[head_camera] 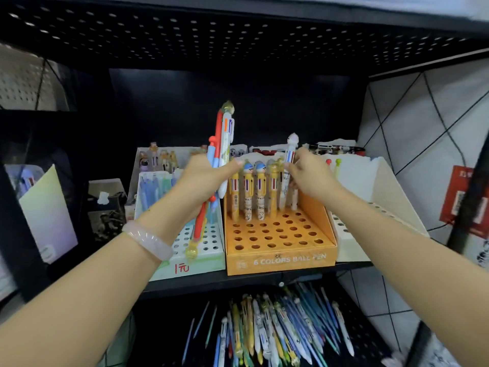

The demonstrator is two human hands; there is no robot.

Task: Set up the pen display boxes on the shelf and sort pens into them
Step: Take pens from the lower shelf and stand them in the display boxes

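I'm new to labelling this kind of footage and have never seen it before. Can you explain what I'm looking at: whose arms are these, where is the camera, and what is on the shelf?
There is no machine here. One camera sits on a person's head and looks down at their two bare arms. The left hand grips a bundle of pens. The right hand pinches a white pen that stands in the back row of the orange display box, beside yellow pens. Most holes of that box are unfilled. A white box with holes stands to its left, a cream box to its right. On the shelf below lies a loose pile of pens.
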